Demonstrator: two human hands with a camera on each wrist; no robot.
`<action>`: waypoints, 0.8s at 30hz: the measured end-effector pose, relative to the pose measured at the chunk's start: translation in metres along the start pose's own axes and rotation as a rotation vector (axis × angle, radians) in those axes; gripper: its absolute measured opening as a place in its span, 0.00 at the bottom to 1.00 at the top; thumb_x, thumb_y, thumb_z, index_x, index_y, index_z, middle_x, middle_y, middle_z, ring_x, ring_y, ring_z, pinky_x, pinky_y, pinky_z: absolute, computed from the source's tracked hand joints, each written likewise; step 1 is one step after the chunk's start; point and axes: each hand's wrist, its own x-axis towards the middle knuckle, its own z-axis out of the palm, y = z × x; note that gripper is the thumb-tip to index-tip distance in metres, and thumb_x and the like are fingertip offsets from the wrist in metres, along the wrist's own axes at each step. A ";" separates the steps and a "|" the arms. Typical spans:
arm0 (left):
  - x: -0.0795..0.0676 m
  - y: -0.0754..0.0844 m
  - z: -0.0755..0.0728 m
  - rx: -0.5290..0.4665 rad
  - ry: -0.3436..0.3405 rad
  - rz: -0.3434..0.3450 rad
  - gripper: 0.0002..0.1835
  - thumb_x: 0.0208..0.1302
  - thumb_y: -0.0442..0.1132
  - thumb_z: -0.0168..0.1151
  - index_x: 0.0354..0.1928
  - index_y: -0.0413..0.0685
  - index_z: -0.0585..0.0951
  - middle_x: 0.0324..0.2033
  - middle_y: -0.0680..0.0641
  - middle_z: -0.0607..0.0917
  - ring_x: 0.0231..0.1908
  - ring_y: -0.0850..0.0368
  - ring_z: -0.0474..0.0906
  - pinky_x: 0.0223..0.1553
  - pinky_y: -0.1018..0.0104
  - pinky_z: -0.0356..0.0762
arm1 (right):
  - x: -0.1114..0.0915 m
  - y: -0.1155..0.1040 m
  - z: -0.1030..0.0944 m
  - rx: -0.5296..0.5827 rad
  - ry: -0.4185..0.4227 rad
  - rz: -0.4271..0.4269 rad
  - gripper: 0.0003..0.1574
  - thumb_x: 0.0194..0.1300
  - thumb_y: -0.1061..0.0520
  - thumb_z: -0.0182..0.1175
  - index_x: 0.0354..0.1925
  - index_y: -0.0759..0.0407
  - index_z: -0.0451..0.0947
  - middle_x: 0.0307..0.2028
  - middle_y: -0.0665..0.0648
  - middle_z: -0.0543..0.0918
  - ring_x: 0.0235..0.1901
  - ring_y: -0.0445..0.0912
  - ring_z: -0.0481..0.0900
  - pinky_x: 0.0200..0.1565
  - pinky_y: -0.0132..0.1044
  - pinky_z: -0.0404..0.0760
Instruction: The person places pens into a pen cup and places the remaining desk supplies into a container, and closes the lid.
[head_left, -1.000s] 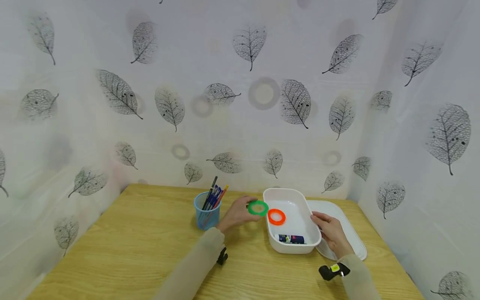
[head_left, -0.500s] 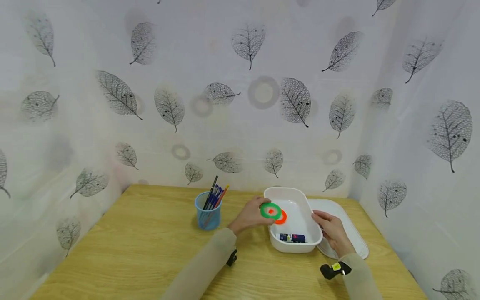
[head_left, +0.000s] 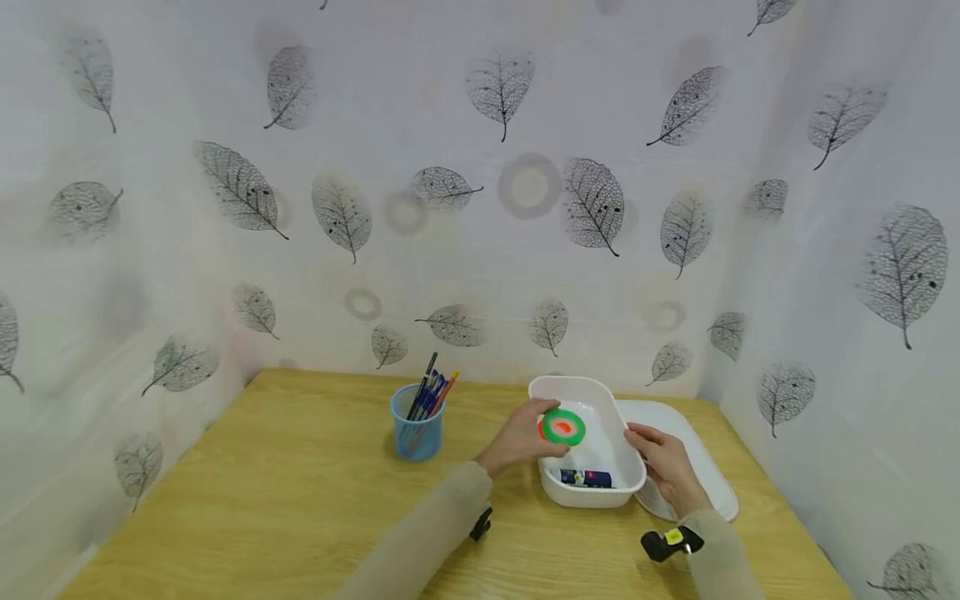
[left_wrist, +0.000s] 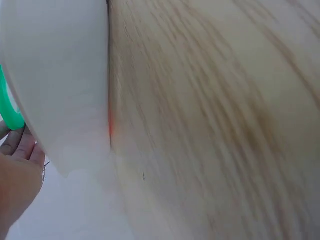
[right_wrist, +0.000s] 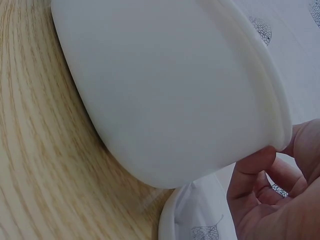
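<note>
My left hand (head_left: 521, 437) pinches a green ring, like a roll of tape (head_left: 576, 427), between thumb and fingers above the white plastic box (head_left: 592, 497). An orange ring of similar kind (head_left: 562, 427) lies in the box, partly covered by the green one and showing through its hole. A dark blue glue stick (head_left: 587, 478) rests at the box's near end. My right hand (head_left: 667, 471) grips the box's right rim, thumb on top. In the left wrist view the green ring (left_wrist: 12, 118) shows past the box wall; the right wrist view shows fingers (right_wrist: 255, 165) under the rim.
A white lid (head_left: 693, 442) lies to the right of the box, partly under it and the right hand. Left of the box stands a blue cup (head_left: 417, 437) with several pens (head_left: 431, 393). A leaf-patterned curtain (head_left: 465, 250) hangs behind the wooden table (head_left: 300, 483).
My left hand has moved right with the green ring, from beside the box's left rim to over its inside, where it now covers most of the orange ring. The right hand stays on the rim.
</note>
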 end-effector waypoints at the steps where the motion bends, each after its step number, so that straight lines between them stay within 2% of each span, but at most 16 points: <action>1: 0.001 0.001 0.002 0.004 0.000 0.000 0.41 0.47 0.42 0.78 0.66 0.43 0.72 0.60 0.46 0.78 0.55 0.55 0.76 0.60 0.65 0.74 | 0.000 0.000 0.000 0.001 0.002 0.000 0.37 0.70 0.47 0.59 0.69 0.65 0.64 0.65 0.66 0.70 0.49 0.43 0.75 0.42 0.28 0.81; 7: 0.007 0.003 0.011 0.026 0.010 0.019 0.42 0.47 0.43 0.78 0.66 0.41 0.72 0.59 0.46 0.79 0.53 0.57 0.77 0.59 0.66 0.74 | 0.002 0.002 -0.003 0.015 -0.007 -0.012 0.37 0.70 0.48 0.60 0.69 0.65 0.65 0.56 0.59 0.78 0.43 0.38 0.78 0.40 0.29 0.82; 12: 0.008 0.008 0.017 0.061 0.002 -0.013 0.41 0.46 0.45 0.79 0.64 0.44 0.74 0.56 0.47 0.80 0.52 0.57 0.76 0.59 0.64 0.74 | 0.005 0.006 -0.003 0.028 -0.005 -0.015 0.36 0.69 0.49 0.61 0.68 0.66 0.66 0.48 0.50 0.82 0.40 0.37 0.78 0.38 0.29 0.82; 15: 0.008 0.010 0.022 0.111 0.006 -0.018 0.41 0.45 0.46 0.79 0.63 0.44 0.75 0.56 0.48 0.81 0.53 0.56 0.75 0.59 0.64 0.74 | 0.005 0.008 -0.003 0.024 -0.004 -0.012 0.36 0.70 0.50 0.60 0.68 0.65 0.66 0.51 0.54 0.82 0.40 0.37 0.79 0.38 0.29 0.82; 19: 0.008 0.011 0.027 0.202 0.031 0.009 0.39 0.45 0.48 0.79 0.61 0.44 0.77 0.54 0.49 0.83 0.52 0.57 0.76 0.57 0.65 0.74 | 0.005 0.010 -0.002 0.016 0.002 -0.003 0.35 0.70 0.49 0.59 0.68 0.64 0.66 0.57 0.60 0.79 0.41 0.38 0.79 0.39 0.29 0.82; 24: 0.010 0.014 0.029 0.247 0.045 -0.002 0.39 0.45 0.53 0.78 0.61 0.47 0.78 0.53 0.52 0.84 0.50 0.58 0.75 0.55 0.65 0.72 | 0.005 0.008 -0.001 0.016 0.004 -0.008 0.36 0.70 0.48 0.59 0.69 0.64 0.66 0.62 0.65 0.74 0.43 0.38 0.79 0.40 0.29 0.83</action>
